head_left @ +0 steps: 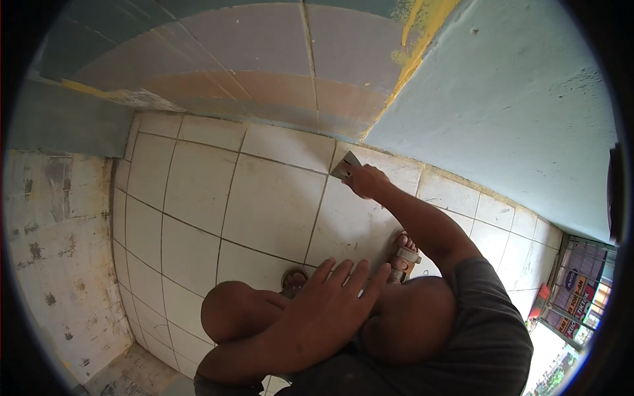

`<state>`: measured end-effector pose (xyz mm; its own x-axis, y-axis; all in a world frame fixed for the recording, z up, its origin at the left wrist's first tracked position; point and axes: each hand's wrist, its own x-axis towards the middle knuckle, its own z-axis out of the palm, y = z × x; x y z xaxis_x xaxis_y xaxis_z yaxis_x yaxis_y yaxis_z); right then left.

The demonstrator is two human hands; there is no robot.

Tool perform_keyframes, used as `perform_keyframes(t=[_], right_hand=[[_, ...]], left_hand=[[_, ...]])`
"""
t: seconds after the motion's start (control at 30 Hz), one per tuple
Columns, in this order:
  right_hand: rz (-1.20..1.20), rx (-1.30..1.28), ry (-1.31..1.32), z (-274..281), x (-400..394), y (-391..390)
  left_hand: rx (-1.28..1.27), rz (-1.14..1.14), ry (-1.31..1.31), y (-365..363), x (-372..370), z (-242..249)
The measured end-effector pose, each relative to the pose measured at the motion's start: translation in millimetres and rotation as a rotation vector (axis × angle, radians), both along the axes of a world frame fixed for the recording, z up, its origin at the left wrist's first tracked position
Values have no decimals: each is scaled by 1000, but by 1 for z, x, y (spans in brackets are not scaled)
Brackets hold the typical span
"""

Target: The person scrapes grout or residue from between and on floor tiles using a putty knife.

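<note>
A flat metal scraper [345,164] is gripped in my right hand [365,180], its blade down on the white floor tiles [271,198] near the foot of the painted wall. My right arm reaches forward over the floor. My left hand [337,294] holds nothing; its fingers are spread and it rests by my knees, palm down. Below it are my bent knees and my sandalled feet [404,257] on the tiles.
A painted wall [264,59] with yellow streaks stands in front, and a pale blue-green wall [508,112] rises at the right. At the left is a stained white wall [59,257]. A metal gate with signs [578,297] is at the far right.
</note>
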<state>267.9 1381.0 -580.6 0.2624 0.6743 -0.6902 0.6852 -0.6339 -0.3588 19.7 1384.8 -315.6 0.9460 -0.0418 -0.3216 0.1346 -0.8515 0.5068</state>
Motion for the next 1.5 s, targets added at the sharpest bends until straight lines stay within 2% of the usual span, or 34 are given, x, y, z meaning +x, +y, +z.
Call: perform_keyframes(t=[0.07, 0.13, 0.27, 0.4, 0.47, 0.53, 0.67, 0.73, 0.8, 0.9, 0.93, 1.0, 1.03, 1.1, 1.13, 1.2, 1.27, 1.33, 1.4, 1.5], right_hand=[[14, -22, 24, -12, -1, -1], [55, 85, -76, -43, -8, -18], [52, 94, -71, -37, -8, -9], [77, 62, -54, -27, -9, 7], [71, 122, -97, -53, -23, -21], [44, 59, -25, -35, -21, -27], [13, 47, -9, -43, -5, -18], [59, 240, -13, -56, -1, -31], [-132, 310, 77, -49, -13, -48], [-388, 237, 252, -30, -26, -74], [-387, 247, 241, -21, -29, -79], [-526, 211, 383, -9, -31, -89], [-522, 225, 372, -13, -32, -96], [-317, 439, 78, -45, -28, -109], [-311, 458, 64, -61, -26, -116], [-147, 427, -120, -83, -21, -124], [-120, 376, -144, -69, -29, -127], [-85, 221, -127, -49, -42, -125], [8, 182, -111, -49, -49, -126], [11, 206, -123, -43, -58, -127]], left_hand=[[10, -22, -2, -2, 1, -1], [37, -35, -59, 1, -3, 0], [28, 20, -39, 2, -8, 2], [14, -37, -41, -1, -4, 2], [21, -35, -69, 4, -7, 4], [35, 9, -32, 5, -14, 6], [40, -25, -75, -3, -15, 9], [33, -70, -98, -9, -18, 10], [26, -67, -115, -10, -25, 13], [55, -66, -153, -10, -34, 18], [90, -70, -170, -10, -36, 20], [63, -61, -189, -11, -38, 23], [25, -50, -196, -11, -38, 25], [45, -57, -213, -13, -40, 26], [53, -64, -214, -14, -41, 27], [47, -40, -255, -17, -43, 28], [49, -26, -301, -19, -45, 30], [-18, -2, -261, -19, -48, 34], [-4, -8, -288, -18, -48, 43], [2, -17, -328, -17, -48, 47]])
